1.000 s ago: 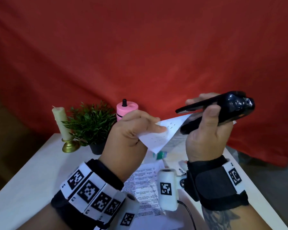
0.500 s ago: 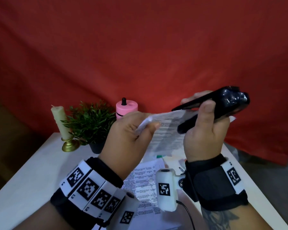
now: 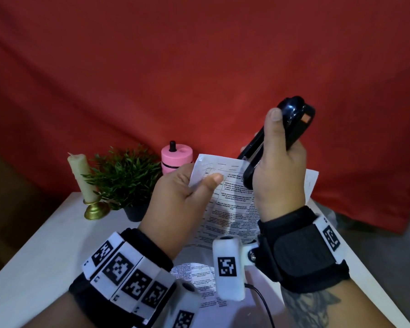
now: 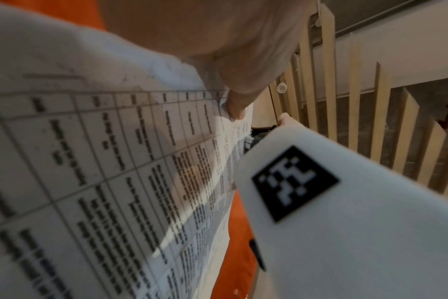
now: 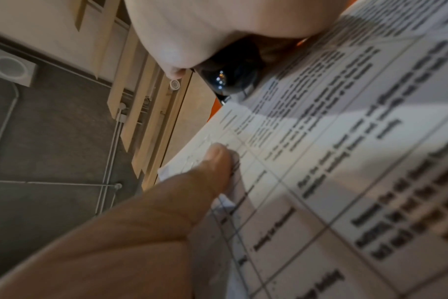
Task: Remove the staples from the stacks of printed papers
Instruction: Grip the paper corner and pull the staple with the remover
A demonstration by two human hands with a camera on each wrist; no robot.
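Above white table (image 3: 40, 245): your left hand (image 3: 180, 202) pinches top corner of white printed paper stack (image 3: 230, 209). Your right hand (image 3: 279, 183) grips glossy black stapler-shaped tool (image 3: 284, 129), tip beside stack's top edge. Staple not discernible; removal judged pending. More printed sheets (image 3: 194, 275) lie below.

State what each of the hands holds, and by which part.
Left hand pinches the printed papers near their top left corner; right hand grips the black stapler around its middle.

Both hands (image 3: 185, 192) (image 3: 279, 176) raised, fingers curled
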